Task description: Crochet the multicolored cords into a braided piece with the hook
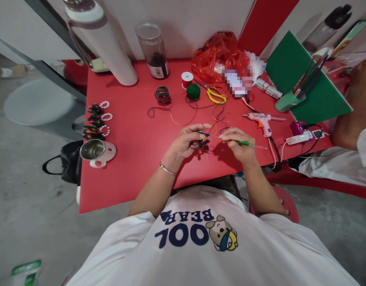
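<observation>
My left hand point(190, 140) pinches a small multicoloured crochet piece point(204, 146), which hangs below its fingers over the near part of the table. In my right hand point(239, 143) is a crochet hook point(243, 143) with a green grip, its thin tip reaching left to the crochet piece. Loose yarn runs from the fingers toward a ball of multicoloured yarn point(162, 95). Close to that sit a green yarn ball point(193, 91) and a white-topped spool of red thread point(187, 79). Yellow-handled scissors point(216, 96) lie beyond my hands.
On the red table point(126, 171) stand a metal mug point(107, 153), a white bottle point(111, 51) and a clear jar point(156, 59). Beaded crochet pieces point(94, 121) lie at left. At right are a pink glue gun point(262, 120), a green board point(316, 95) and another person's arm point(351, 107).
</observation>
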### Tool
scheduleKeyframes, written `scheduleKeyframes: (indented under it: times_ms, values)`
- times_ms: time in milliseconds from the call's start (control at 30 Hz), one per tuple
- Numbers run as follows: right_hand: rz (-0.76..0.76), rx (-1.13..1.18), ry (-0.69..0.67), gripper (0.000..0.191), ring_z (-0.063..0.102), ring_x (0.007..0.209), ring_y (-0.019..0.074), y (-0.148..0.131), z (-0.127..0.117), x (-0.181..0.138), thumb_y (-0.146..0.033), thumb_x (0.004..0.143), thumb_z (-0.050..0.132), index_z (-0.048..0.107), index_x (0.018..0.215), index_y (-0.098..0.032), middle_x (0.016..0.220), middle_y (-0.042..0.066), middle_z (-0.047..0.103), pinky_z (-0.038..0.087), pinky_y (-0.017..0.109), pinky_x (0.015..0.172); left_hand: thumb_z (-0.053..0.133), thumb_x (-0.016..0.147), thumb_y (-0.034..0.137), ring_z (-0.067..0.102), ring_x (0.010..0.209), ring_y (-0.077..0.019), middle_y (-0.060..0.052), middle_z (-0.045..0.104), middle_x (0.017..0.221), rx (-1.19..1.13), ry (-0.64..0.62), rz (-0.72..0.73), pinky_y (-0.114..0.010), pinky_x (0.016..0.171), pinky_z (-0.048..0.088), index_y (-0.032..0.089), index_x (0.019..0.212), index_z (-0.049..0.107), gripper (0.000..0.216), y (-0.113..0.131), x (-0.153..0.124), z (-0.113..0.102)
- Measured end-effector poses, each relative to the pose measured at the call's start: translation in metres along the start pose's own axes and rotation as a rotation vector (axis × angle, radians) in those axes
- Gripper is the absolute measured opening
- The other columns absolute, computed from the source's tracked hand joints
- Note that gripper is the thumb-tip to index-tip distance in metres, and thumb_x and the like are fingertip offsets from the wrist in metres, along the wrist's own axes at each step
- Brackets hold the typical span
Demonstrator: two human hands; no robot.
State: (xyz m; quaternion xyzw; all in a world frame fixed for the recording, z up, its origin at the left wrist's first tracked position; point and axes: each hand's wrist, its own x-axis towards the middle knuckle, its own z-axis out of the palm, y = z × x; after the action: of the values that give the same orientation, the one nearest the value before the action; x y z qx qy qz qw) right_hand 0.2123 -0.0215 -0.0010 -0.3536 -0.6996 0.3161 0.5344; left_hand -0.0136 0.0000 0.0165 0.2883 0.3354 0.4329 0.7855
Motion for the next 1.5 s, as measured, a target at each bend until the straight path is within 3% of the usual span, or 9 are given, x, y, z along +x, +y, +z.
scheduleKeyframes:
  times_ms: [100, 233, 367, 533, 633, 833, 1000, 1167, 1500]
  values:
    - [0.153, 0.121, 0.095, 0.043, 0.074, 0.079, 0.0192, 0.011, 0.016, -0.007, -0.07, 0.09, 0.07, 0.083, 0.094, -0.03, 0.093, 0.005, 0.079, 0.064, 0.037, 0.071, 0.086, 0.057, 0.016, 0.034, 0.042, -0.0019, 0.004, 0.059, 0.062, 0.03, 0.017, 0.028, -0.02, 0.041, 0.017, 0.014, 0.098, 0.083, 0.041, -0.003, 0.001, 0.003]
    - [0.278, 0.178, 0.26, 0.047, 0.072, 0.074, 0.0159, 0.017, 0.046, -0.012, -0.071, 0.093, 0.065, 0.081, 0.097, -0.028, 0.093, 0.004, 0.078, 0.061, 0.03, 0.063, 0.089, 0.059, 0.013, 0.051, 0.053, -0.0058, 0.004, 0.064, 0.066, 0.136, 0.117, 0.239, -0.02, 0.05, 0.036, 0.017, 0.105, 0.083, 0.046, -0.013, 0.004, 0.009]
    - [0.139, -0.13, 0.331, 0.029, 0.075, 0.1, 0.0203, 0.006, 0.061, -0.011, -0.056, 0.097, 0.07, 0.083, 0.103, -0.03, 0.103, 0.004, 0.08, 0.063, 0.038, 0.091, 0.088, 0.065, 0.012, 0.055, 0.057, -0.0067, 0.005, 0.064, 0.066, 0.222, 0.224, 0.329, -0.019, 0.056, 0.042, 0.018, 0.117, 0.08, 0.053, -0.022, 0.006, 0.013]
    - [-0.048, -0.238, 0.408, 0.027, 0.075, 0.108, 0.0233, 0.011, 0.068, -0.008, -0.055, 0.098, 0.068, 0.082, 0.107, -0.033, 0.116, 0.005, 0.08, 0.062, 0.047, 0.099, 0.094, 0.062, 0.017, 0.051, 0.05, -0.0054, 0.006, 0.062, 0.063, 0.057, 0.172, 0.24, -0.019, 0.049, 0.036, 0.017, 0.111, 0.079, 0.051, -0.022, 0.007, 0.015]
    - [0.042, -0.023, 0.369, 0.038, 0.077, 0.11, 0.0238, 0.023, 0.069, -0.003, -0.066, 0.096, 0.065, 0.08, 0.104, -0.032, 0.113, 0.005, 0.082, 0.062, 0.048, 0.101, 0.1, 0.056, 0.02, 0.04, 0.044, -0.0022, 0.006, 0.062, 0.062, -0.019, 0.103, 0.144, -0.02, 0.043, 0.025, 0.016, 0.101, 0.081, 0.049, -0.018, 0.007, 0.01]
    - [0.366, 0.412, 0.103, 0.055, 0.079, 0.076, 0.0183, 0.03, 0.033, 0.015, -0.08, 0.078, 0.076, 0.075, 0.088, -0.026, 0.09, 0.004, 0.084, 0.066, 0.033, 0.072, 0.102, 0.048, 0.017, 0.07, 0.069, -0.0141, -0.006, 0.08, 0.083, 0.028, 0.059, 0.104, -0.023, 0.062, 0.051, 0.015, 0.095, 0.084, 0.05, -0.01, 0.005, 0.0]
    - [0.44, 0.426, -0.156, 0.05, 0.078, 0.071, 0.0165, 0.024, -0.006, 0.024, -0.072, 0.08, 0.08, 0.078, 0.085, -0.023, 0.089, 0.005, 0.086, 0.068, 0.032, 0.074, 0.099, 0.052, 0.016, 0.07, 0.067, -0.0156, -0.007, 0.079, 0.078, 0.15, 0.053, 0.087, -0.027, 0.065, 0.056, 0.013, 0.092, 0.086, 0.043, -0.01, 0.003, -0.001]
    - [0.416, 0.323, -0.324, 0.038, 0.083, 0.085, 0.0203, 0.014, -0.022, 0.03, -0.06, 0.09, 0.077, 0.083, 0.094, -0.022, 0.102, 0.008, 0.086, 0.07, 0.037, 0.085, 0.092, 0.056, 0.009, 0.069, 0.068, -0.0137, -0.006, 0.079, 0.079, 0.239, 0.129, 0.137, -0.026, 0.068, 0.056, 0.012, 0.087, 0.085, 0.032, -0.01, 0.004, 0.001]
    - [0.289, 0.098, -0.289, 0.033, 0.083, 0.095, 0.021, 0.003, -0.017, 0.031, -0.054, 0.097, 0.071, 0.085, 0.108, -0.026, 0.105, 0.006, 0.086, 0.068, 0.037, 0.092, 0.084, 0.06, 0.004, 0.068, 0.069, -0.0134, -0.005, 0.078, 0.078, 0.286, 0.215, 0.171, -0.024, 0.067, 0.055, 0.014, 0.081, 0.083, 0.024, -0.01, 0.007, 0.003]
